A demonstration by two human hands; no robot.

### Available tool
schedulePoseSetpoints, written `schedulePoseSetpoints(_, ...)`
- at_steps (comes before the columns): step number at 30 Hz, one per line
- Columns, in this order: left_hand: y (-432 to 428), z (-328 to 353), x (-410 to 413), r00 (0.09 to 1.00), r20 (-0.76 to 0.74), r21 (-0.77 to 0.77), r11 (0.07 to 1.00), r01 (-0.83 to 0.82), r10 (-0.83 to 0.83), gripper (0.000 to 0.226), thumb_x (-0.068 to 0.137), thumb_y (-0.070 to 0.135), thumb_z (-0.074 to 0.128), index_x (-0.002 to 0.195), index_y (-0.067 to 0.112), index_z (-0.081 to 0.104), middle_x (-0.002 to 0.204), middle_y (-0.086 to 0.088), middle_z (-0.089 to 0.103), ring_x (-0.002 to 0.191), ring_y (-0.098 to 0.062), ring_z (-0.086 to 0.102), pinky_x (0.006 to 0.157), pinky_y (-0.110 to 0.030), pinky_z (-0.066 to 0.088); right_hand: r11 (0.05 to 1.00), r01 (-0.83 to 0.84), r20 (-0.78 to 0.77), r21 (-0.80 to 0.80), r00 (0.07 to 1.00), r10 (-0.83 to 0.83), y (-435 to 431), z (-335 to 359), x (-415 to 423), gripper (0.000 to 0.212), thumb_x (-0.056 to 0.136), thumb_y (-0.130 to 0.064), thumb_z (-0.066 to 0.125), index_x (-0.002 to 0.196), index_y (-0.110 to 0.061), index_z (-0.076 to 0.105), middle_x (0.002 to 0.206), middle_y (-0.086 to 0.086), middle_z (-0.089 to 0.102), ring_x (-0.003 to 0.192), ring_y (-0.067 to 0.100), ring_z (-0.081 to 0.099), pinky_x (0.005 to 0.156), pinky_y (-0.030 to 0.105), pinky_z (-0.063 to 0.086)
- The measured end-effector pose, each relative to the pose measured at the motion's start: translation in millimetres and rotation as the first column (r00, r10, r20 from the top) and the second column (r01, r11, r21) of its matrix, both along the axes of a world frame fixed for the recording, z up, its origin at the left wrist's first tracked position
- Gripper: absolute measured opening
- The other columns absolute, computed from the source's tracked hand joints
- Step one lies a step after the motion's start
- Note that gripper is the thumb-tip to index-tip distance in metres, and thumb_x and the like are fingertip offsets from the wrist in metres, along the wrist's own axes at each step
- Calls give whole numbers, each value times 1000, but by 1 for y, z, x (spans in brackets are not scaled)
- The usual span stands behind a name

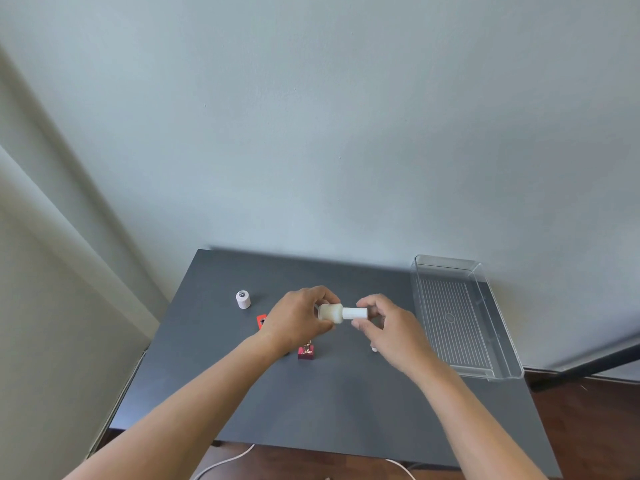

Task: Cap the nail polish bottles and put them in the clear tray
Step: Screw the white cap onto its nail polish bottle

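Above the middle of the dark table (332, 403) I hold a cream-white nail polish bottle (329, 312) sideways. My left hand (299, 322) grips its round body. My right hand (388, 325) pinches its white cap (355, 312), which sits on the bottle's neck. An uncapped pale pink bottle (243, 299) stands at the back left. An orange-red bottle (261, 321) peeks out behind my left wrist, mostly hidden. A dark red bottle (306, 352) stands below my hands. A small white piece (374, 348) shows under my right hand. The clear tray (498, 344) lies empty at the right.
The table stands against a pale wall, with a curtain at the left. White cables (225, 462) run on the wooden floor below the table's front edge. A dark bar (588, 365) crosses behind the tray at the far right.
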State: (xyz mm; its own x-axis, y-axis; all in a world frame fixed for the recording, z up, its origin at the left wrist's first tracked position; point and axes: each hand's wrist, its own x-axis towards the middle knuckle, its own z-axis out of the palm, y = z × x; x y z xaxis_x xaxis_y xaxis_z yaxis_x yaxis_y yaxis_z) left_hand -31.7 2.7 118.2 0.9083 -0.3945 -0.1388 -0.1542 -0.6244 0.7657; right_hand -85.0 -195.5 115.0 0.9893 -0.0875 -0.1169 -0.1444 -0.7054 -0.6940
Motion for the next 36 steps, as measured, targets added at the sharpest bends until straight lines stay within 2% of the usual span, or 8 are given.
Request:
schedulePoseSetpoints(3, -1, -1, -1, 1000, 11, -3, 1000, 3, -3, 28, 73, 22, 72, 94, 38, 65, 94, 16, 67, 84, -5, 64, 77, -39, 56, 1000, 1, 19, -21, 1000, 0, 1, 1, -1, 2, 91, -40, 61, 91, -38, 59, 77, -14, 66, 60, 13, 63, 65, 38, 55)
schedulePoseSetpoints(12, -4, -1, -4, 999, 40, -5, 1000, 31, -31, 28, 74, 20, 72, 94, 38, 65, 94, 15, 66, 84, -3, 61, 78, -33, 54, 997, 82, -68, -11, 994, -83, 7, 2, -4, 61, 95, -66, 30, 62, -22, 58, 57, -6, 66, 52, 13, 62, 64, 37, 55)
schedulePoseSetpoints(15, -1, -5, -5, 999, 5, 9, 999, 39, -39, 28, 74, 20, 73, 94, 38, 66, 94, 15, 66, 82, -3, 61, 75, -32, 56, 998, 41, -109, -45, 993, -46, 5, 0, -9, 60, 86, -78, 24, 76, -31, 60, 60, -15, 66, 57, 9, 62, 60, 32, 49)
schedulePoseSetpoints(18, 2, -8, -7, 999, -17, 15, 999, 46, -45, 29, 74, 20, 73, 95, 38, 66, 95, 14, 66, 83, -3, 61, 75, -33, 56, 996, -21, -56, -90, 998, 16, 5, -6, -16, 34, 87, -68, 48, 113, -47, 50, 82, -20, 60, 75, 2, 59, 67, 27, 41)
schedulePoseSetpoints(21, 3, -9, -8, 999, -16, 22, 998, 52, -52, 28, 74, 20, 73, 95, 38, 66, 95, 13, 66, 84, -2, 61, 76, -31, 56, 996, -16, 8, -91, 1000, 17, 7, -11, -21, 20, 90, -44, 60, 108, -43, 52, 89, -23, 61, 70, 1, 58, 69, 32, 48)
schedulePoseSetpoints(24, 2, -9, -9, 998, -13, 24, 998, 54, -53, 28, 74, 20, 73, 96, 36, 67, 95, 14, 66, 83, -3, 61, 75, -30, 55, 996, -18, 7, -92, 1000, 19, 8, -11, -23, 10, 95, -43, 54, 102, -36, 55, 78, -16, 61, 67, 11, 63, 68, 34, 52)
schedulePoseSetpoints(32, 0, -8, -13, 998, 25, 53, 996, 65, -66, 28, 74, 19, 73, 95, 37, 66, 94, 16, 65, 83, -1, 59, 78, -31, 53, 996, 11, -77, -83, 997, -17, 10, -5, -22, 47, 97, -60, 34, 76, -25, 58, 65, -6, 67, 63, 17, 64, 68, 40, 54)
schedulePoseSetpoints(36, 3, -7, -14, 997, -44, 56, 996, 63, -61, 27, 75, 24, 73, 93, 43, 65, 94, 17, 67, 78, -5, 65, 63, -24, 58, 990, -51, -41, -133, 998, 46, 9, -7, -22, 33, 94, -58, 45, 111, -34, 62, 84, -14, 64, 75, 13, 62, 70, 33, 50)
